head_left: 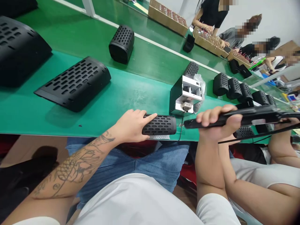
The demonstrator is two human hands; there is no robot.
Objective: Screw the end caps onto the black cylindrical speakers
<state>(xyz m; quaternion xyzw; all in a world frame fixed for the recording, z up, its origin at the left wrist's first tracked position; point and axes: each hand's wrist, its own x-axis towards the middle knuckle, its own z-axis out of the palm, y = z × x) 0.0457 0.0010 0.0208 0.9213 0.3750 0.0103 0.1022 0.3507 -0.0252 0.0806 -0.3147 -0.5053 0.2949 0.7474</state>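
Taking the slotted black casing (161, 124) as the clock's centre, a silver-and-black machine (179, 97) stands close by at one o'clock, with crumpled clear plastic (202, 81) beside it. A larger casing (77, 84) lies at ten, an upright casing (122, 45) stands at eleven, and a row of casings (234, 89) runs past two. Far off at twelve, an open cardboard box (166, 22) holds small parts (too tiny to make out). The slotted black casing, round-edged, lies at the green table's (131, 93) near edge; the left hand (132, 126) is clamped on its nine-o'clock end. Apart, at three, the right hand (217, 132) grips a black corded tool (257, 115).
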